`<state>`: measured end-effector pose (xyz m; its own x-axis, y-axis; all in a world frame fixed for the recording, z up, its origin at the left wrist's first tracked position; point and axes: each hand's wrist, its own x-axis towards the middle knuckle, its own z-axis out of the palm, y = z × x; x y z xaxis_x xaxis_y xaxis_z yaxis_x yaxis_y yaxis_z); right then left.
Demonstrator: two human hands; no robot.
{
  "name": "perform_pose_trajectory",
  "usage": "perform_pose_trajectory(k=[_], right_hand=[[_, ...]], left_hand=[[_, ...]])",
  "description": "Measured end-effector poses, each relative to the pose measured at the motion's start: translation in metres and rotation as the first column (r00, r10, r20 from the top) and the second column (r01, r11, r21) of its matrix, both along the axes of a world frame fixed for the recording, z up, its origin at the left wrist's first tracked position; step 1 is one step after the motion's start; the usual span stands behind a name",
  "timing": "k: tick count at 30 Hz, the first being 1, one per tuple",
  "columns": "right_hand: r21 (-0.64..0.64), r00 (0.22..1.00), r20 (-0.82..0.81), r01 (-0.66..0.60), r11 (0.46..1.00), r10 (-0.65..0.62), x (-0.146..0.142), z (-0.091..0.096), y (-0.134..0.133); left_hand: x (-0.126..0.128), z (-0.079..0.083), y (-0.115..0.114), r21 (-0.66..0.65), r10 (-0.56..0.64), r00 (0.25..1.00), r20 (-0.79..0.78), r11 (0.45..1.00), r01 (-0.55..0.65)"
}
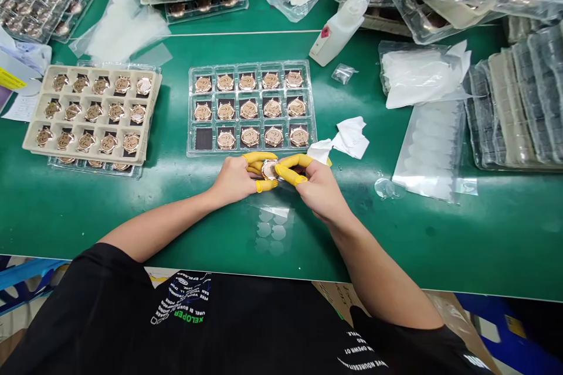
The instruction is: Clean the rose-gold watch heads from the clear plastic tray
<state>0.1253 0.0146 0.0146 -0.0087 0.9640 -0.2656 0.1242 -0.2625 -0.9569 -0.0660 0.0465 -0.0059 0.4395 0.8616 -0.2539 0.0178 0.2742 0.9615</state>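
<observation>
Beyond the right hand (316,190), a clear tray (250,64) of rose-gold watch cases (248,109)

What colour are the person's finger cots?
Yellow: the finger cots on the left hand and right hand show best in the head view.

We find a round watch case (270,170) with a polished rose-gold rim and a pale, glossy face, tilted and pinched between the yellow-cotted fingers of the left hand (233,180) and right hand (314,187). Those fingers partly hide it, just below the front edge of a clear plastic tray (190,129)
</observation>
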Motion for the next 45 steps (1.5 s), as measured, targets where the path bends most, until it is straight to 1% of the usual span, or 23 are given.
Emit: perform_pose_trajectory(k=[9, 17, 21, 23, 24, 26, 27, 28, 29, 30, 31, 33, 34, 35, 36, 37, 38, 39, 40, 41, 42, 43, 45], right_hand=[[-0.025, 0.996, 0.013, 0.084, 0.996, -0.084, -0.006, 0.008, -0.001], [-0.009, 0.995, 0.053, 0.084, 0.996, -0.083, -0.007, 0.004, -0.003], [0.062, 0.995, 0.074, 0.063, 0.996, -0.067, -0.003, -0.001, -0.003], [0.167, 0.987, 0.092, 0.116, 0.979, -0.133, 0.007, -0.001, 0.000], [0.240, 0.973, 0.128, 0.156, 0.958, -0.191, 0.015, 0.000, 0.002], [0.387, 0.901, 0.303, 0.181, 0.904, -0.310, 0.033, 0.003, 0.006], [0.433, 0.832, 0.430, 0.150, 0.889, -0.350, 0.042, 0.005, 0.008], [0.442, 0.750, 0.556, 0.100, 0.891, -0.360, 0.050, 0.006, 0.010], [0.413, 0.676, 0.656, 0.053, 0.909, -0.337, 0.056, 0.006, 0.012], [0.356, 0.632, 0.719, 0.020, 0.934, -0.288, 0.062, 0.006, 0.014], [0.295, 0.628, 0.742, 0.011, 0.955, -0.236, 0.067, 0.006, 0.016], [0.221, 0.691, 0.695, 0.060, 0.973, -0.200, 0.075, 0.008, 0.019], [0.229, 0.703, 0.670, 0.112, 0.967, -0.239, 0.079, 0.010, 0.020], [0.271, 0.665, 0.673, 0.183, 0.945, -0.322, 0.083, 0.013, 0.021], [0.335, 0.574, 0.702, 0.256, 0.907, -0.421, 0.086, 0.017, 0.021], [0.390, 0.458, 0.742, 0.299, 0.871, -0.489, 0.088, 0.021, 0.020], [0.398, 0.367, 0.791, 0.298, 0.867, -0.489, 0.089, 0.025, 0.019], [0.345, 0.328, 0.844, 0.270, 0.899, -0.423, 0.087, 0.027, 0.017], [0.237, 0.341, 0.890, 0.222, 0.946, -0.302, 0.083, 0.029, 0.015], [0.095, 0.381, 0.913, 0.159, 0.983, -0.150, 0.078, 0.031, 0.013], [-0.044, 0.412, 0.911, 0.093, 0.995, 0.002, 0.071, 0.031, 0.011], [-0.146, 0.415, 0.903, 0.051, 0.988, 0.113, 0.065, 0.032, 0.009], [-0.233, 0.376, 0.904, 0.030, 0.972, 0.205, 0.056, 0.034, 0.008]], left_hand=[[0.000, 0.002, 0.000, 0.018, -0.001, 1.000, -0.028, 1.000, 0.001], [0.000, 0.003, 0.000, 0.016, 0.002, 0.999, -0.034, 1.000, -0.001], [0.000, 0.003, 0.000, 0.021, 0.004, 0.999, -0.037, 1.000, -0.003], [0.001, 0.003, 0.000, 0.017, 0.012, 0.999, -0.032, 1.000, -0.012], [0.001, 0.003, -0.001, 0.012, 0.016, 0.999, -0.031, 1.000, -0.016], [0.001, 0.003, -0.001, 0.004, 0.021, 0.999, -0.031, 1.000, -0.021], [0.001, 0.003, -0.001, 0.003, 0.020, 0.999, -0.031, 1.000, -0.020], [0.001, 0.003, -0.001, 0.002, 0.019, 0.999, -0.029, 1.000, -0.019], [0.001, 0.004, -0.001, 0.004, 0.017, 0.999, -0.027, 1.000, -0.017], [0.001, 0.004, -0.001, 0.009, 0.016, 1.000, -0.027, 1.000, -0.015], [0.001, 0.004, 0.000, 0.015, 0.016, 0.999, -0.030, 1.000, -0.016], [0.000, 0.004, 0.000, 0.031, 0.020, 0.999, -0.039, 0.999, -0.019], [0.000, 0.004, 0.000, 0.038, 0.024, 0.999, -0.042, 0.999, -0.022], [0.000, 0.004, -0.001, 0.042, 0.025, 0.999, -0.044, 0.999, -0.024], [0.000, 0.005, -0.001, 0.041, 0.025, 0.999, -0.044, 0.999, -0.023], [0.000, 0.005, -0.001, 0.038, 0.022, 0.999, -0.043, 0.999, -0.021], [0.000, 0.005, -0.001, 0.033, 0.019, 0.999, -0.043, 0.999, -0.018], [0.000, 0.005, -0.001, 0.027, 0.016, 0.999, -0.042, 1.000, -0.015], [0.001, 0.005, -0.001, 0.021, 0.015, 0.999, -0.042, 1.000, -0.015], [0.001, 0.005, -0.001, 0.014, 0.016, 0.999, -0.040, 1.000, -0.016], [0.001, 0.005, -0.001, 0.010, 0.020, 0.999, -0.039, 1.000, -0.019], [0.001, 0.005, -0.001, 0.008, 0.022, 0.999, -0.038, 1.000, -0.022], [0.001, 0.006, -0.001, 0.016, 0.027, 0.999, -0.038, 1.000, -0.026]])
